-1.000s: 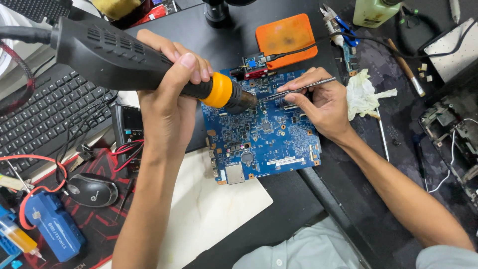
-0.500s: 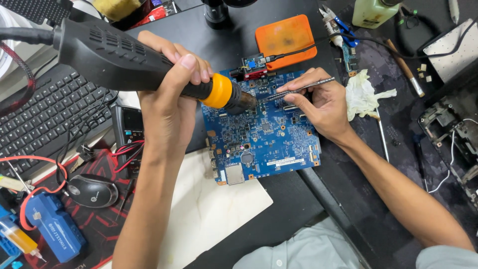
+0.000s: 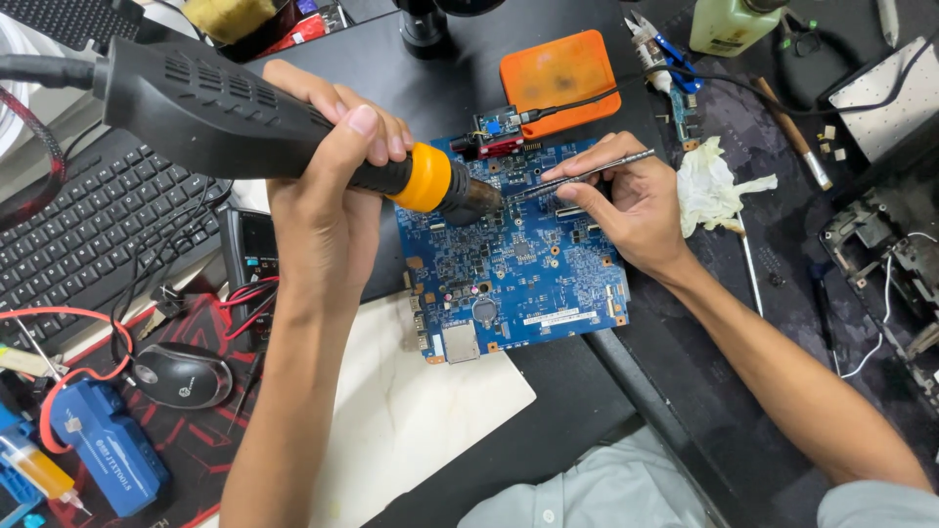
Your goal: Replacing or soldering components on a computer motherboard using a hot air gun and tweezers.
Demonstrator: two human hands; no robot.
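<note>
The left hand (image 3: 328, 186) is closed around the hot-air gun (image 3: 245, 122), whose long axis points right, nozzle just above the circuit board (image 3: 518, 264). The right hand (image 3: 631, 200) pinches tweezers (image 3: 577, 176), tips pointing left, meeting the nozzle between both hands.

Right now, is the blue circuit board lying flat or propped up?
Flat: the blue circuit board lies face up on the dark mat.

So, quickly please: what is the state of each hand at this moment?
Left hand: closed around the black hot-air tool, nozzle over the blue circuit board.
Right hand: fingers pinching metal tweezers, tips at the board.
</note>
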